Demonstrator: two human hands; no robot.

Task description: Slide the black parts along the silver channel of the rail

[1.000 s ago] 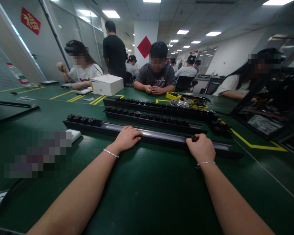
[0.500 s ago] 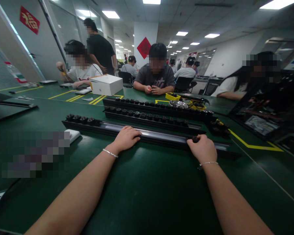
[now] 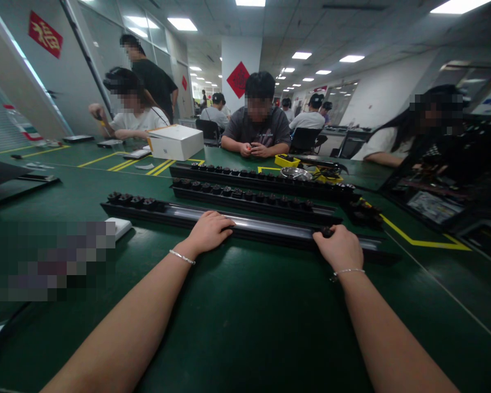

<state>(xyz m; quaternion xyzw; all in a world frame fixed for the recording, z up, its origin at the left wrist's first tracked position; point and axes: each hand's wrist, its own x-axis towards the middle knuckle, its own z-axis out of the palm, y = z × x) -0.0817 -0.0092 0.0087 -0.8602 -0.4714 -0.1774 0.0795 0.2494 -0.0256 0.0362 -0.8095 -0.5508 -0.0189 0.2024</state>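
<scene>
A long black rail (image 3: pixel 270 229) with a silvery channel lies across the green table (image 3: pixel 245 327) in front of me. My left hand (image 3: pixel 208 231) rests flat on the rail's near edge, fingers pointing right. My right hand (image 3: pixel 339 248) is closed around a small black part (image 3: pixel 326 232) sitting on the rail further right. Several small black parts (image 3: pixel 133 200) sit in a row at the rail's left end.
Two more black rails (image 3: pixel 245 192) filled with black parts lie behind. A white box (image 3: pixel 175 142), a yellow tray (image 3: pixel 287 160) and a metal bowl (image 3: pixel 297 173) stand further back. A white pad (image 3: pixel 118 226) lies left. Several people sit across the table; one stands behind, at the left.
My hands and the rail have stayed put. The standing person in black at the back has walked to the left.
</scene>
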